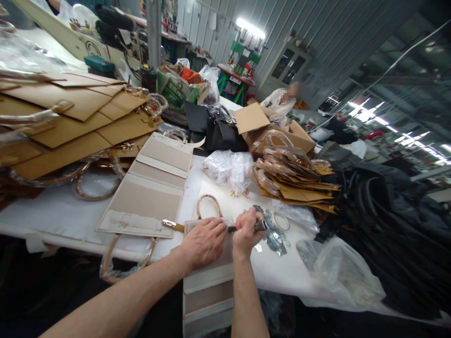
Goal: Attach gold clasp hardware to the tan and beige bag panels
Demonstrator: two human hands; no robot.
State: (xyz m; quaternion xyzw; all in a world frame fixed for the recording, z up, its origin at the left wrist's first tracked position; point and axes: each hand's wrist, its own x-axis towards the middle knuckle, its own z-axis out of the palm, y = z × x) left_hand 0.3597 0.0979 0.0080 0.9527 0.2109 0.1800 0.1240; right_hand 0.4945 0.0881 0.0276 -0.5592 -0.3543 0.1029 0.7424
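My left hand (205, 240) lies flat, fingers stretched out, on a pale grey bag panel (208, 298) that hangs over the table's front edge. Just right of it, my right hand (245, 231) is wrapped round a dark metal tool (260, 226); its thin dark end points toward my left fingertips, and its kind cannot be made out. A tan strap with a metal clasp (169, 224) sticks out left of my left hand. Behind the hands stands a plastic-wrapped ring handle (208, 199). A second opened bag panel (155, 190) lies to the left.
Stacked tan bag panels (81, 117) fill the left side; another stack (292, 180) sits back right. Small metal plates (275, 239), a tape roll (281, 220) and plastic bags (229, 168) lie on the table. Black bags (387, 225) crowd the right. A person (280, 99) is farther back.
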